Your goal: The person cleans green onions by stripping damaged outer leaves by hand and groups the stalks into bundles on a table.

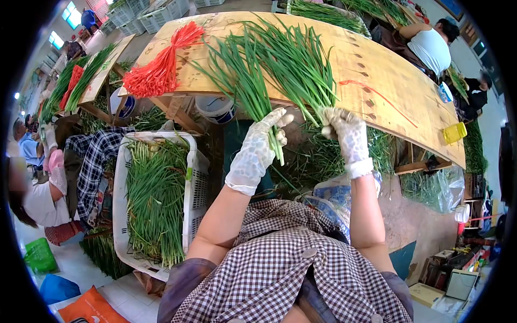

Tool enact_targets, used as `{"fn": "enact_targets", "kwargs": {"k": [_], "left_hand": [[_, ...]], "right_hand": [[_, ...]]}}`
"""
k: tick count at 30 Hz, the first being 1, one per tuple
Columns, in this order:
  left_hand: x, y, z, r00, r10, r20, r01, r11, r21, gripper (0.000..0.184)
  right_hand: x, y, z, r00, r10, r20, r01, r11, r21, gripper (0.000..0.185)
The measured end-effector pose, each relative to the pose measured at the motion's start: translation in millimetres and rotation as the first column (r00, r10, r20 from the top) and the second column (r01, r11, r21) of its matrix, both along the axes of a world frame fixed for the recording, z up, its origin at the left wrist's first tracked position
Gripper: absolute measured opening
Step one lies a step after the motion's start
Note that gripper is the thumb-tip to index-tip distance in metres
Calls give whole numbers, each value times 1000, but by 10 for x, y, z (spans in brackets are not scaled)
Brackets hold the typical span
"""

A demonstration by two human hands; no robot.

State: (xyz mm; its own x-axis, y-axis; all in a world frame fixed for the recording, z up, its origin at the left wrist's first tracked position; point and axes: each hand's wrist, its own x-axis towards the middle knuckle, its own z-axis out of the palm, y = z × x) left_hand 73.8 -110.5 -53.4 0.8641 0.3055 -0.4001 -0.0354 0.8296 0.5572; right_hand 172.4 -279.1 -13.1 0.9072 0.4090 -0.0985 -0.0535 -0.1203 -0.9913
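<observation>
My left hand (257, 148), in a whitish translucent glove, is closed around the stalks of a smaller bunch of green chives (249, 86). The cut ends stick out below the fingers, and the leaves lean over the table edge. My right hand (347, 134), gloved likewise, has its fingers curled at the stalk ends of a larger bunch of chives (307, 67) lying on the wooden table (393, 102). The leaves of both bunches overlap toward the far side. A single red tie strip (379, 97) lies to the right of the larger bunch.
A bundle of red strips (169, 62) lies at the table's left. A white crate (189, 188) full of chives stands left of me. A yellow cup (455, 133) sits near the right corner. Loose leaves (318, 156) cover the floor under the table. Co-workers sit on both sides.
</observation>
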Motion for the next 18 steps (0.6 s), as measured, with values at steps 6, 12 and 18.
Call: {"fn": "enact_targets", "kwargs": {"k": [6,12,18], "left_hand": [[61,-119,-76,999,8,-42,-2,992,124,22],[58,-169,-163,1000,4,-20,-1,984,176,23],[-74,-104,-164,995,-50,-83,76,935,345,15]], "right_hand": [[-360,-117,-371,855,263,-446,-104,931,349,28],[-461,-20,-314,899,234,-370,-146,957,251,27],[-351,29,-411,997,77,-22,-73,985,156,20]]}}
